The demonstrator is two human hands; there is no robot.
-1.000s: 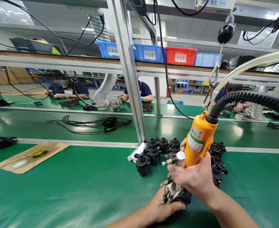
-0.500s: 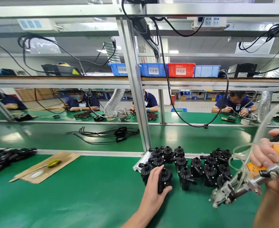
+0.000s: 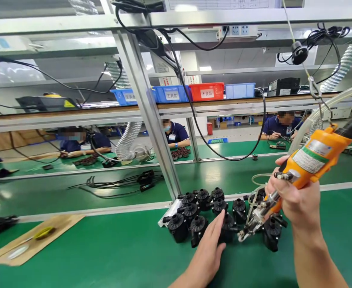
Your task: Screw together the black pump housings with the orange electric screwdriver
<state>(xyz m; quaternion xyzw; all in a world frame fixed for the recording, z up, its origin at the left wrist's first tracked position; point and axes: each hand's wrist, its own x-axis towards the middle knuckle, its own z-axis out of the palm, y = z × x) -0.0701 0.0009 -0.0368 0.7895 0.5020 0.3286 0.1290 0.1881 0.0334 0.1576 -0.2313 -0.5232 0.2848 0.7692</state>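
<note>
My right hand (image 3: 298,198) grips an orange electric screwdriver (image 3: 313,154) with a clear hose and metal fittings along its front. The tool hangs from a hook and slants down to the left, its tip over the pumps. My left hand (image 3: 207,252) has its fingers stretched out and holds nothing. Right by its fingers stands a black pump (image 3: 227,226), partly covered by them; whether they touch is unclear. To the left of that hand is another black pump (image 3: 198,227). Several more black pumps (image 3: 177,226) stand around, some hidden behind the tool.
A metal post (image 3: 152,112) rises behind the pumps. A yellow dish (image 3: 44,233) lies on cardboard (image 3: 54,228) at the left. Black cables (image 3: 118,182) rest beyond the ledge. Blue bins (image 3: 170,95) and a red bin (image 3: 206,92) line the shelf. Co-workers (image 3: 176,134) sit opposite.
My left hand has let go of the pump it was around and shifted right. My right hand has brought the screwdriver left over the pumps. The whole view has turned and tilted.
</note>
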